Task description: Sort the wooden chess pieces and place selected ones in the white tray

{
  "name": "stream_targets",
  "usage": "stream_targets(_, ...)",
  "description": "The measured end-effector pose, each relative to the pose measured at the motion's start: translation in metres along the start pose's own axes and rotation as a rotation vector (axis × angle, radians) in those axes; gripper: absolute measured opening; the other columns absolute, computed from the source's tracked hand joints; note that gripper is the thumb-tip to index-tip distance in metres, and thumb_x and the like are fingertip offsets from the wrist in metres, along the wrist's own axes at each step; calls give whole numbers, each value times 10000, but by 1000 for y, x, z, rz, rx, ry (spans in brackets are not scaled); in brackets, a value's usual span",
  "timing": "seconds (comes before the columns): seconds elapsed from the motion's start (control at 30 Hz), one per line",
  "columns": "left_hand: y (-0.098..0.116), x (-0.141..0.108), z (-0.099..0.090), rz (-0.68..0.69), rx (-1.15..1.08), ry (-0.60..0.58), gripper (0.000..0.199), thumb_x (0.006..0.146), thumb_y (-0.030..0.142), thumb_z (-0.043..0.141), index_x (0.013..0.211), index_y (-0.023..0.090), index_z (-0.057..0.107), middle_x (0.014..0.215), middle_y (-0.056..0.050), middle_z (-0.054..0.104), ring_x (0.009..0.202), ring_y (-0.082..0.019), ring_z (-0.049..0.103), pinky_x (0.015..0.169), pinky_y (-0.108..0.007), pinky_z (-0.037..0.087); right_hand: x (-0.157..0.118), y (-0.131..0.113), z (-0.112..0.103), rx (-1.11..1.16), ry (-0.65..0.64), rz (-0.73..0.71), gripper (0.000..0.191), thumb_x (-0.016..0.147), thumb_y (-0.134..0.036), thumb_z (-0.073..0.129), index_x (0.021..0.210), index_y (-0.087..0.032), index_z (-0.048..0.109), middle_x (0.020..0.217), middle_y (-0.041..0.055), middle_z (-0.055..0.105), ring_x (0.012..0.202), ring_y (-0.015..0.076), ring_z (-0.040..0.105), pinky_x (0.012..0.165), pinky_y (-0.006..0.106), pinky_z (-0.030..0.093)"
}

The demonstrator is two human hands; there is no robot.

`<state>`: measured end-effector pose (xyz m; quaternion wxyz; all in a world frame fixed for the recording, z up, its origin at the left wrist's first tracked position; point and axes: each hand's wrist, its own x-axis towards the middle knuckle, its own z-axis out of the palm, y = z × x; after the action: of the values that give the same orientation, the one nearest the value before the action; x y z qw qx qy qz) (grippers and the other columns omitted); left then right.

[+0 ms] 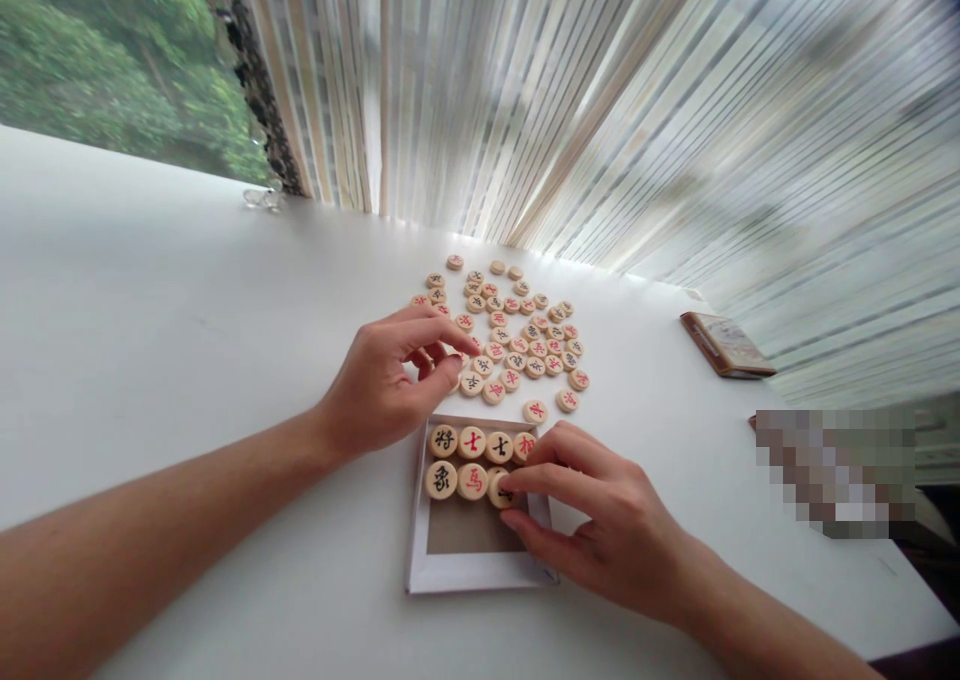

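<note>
A shallow white box (pixel 484 572) lies on the table with two rows of round wooden Chinese chess pieces in its far part. My right hand (pixel 600 505) reaches over the box's right side. Its thumb and fingers are closed on a chess piece with a black character (pixel 501 487), third in the nearer row. Beyond the box, my left hand (pixel 394 375) hovers at the left edge of many scattered chess pieces (pixel 535 367). The thumb and index finger are bent with a small gap between their tips, close to several pieces. My left hand partly hides those pieces.
The white table (pixel 225 360) runs up to a striped string curtain (pixel 450 90) along the window. A brown-edged box (pixel 726 345) rests at the right. Behind it comes a pixelated object. Small clear glass-like items (pixel 261 199) stand at the back left.
</note>
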<state>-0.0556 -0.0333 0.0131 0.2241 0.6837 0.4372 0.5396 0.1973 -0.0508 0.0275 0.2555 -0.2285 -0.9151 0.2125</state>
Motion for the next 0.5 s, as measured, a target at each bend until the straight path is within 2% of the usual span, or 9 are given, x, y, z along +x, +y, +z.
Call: stream_targets(0.5,-3,0,0,-12,-14,-7,157,862,123,642,899,158,790,934,-69,734,835,-179,720,647,-255,576,0,2,4,2,35,-13,112,925,-124,725,1026,-147,768,853,84,685,759,191,620,665,301,538)
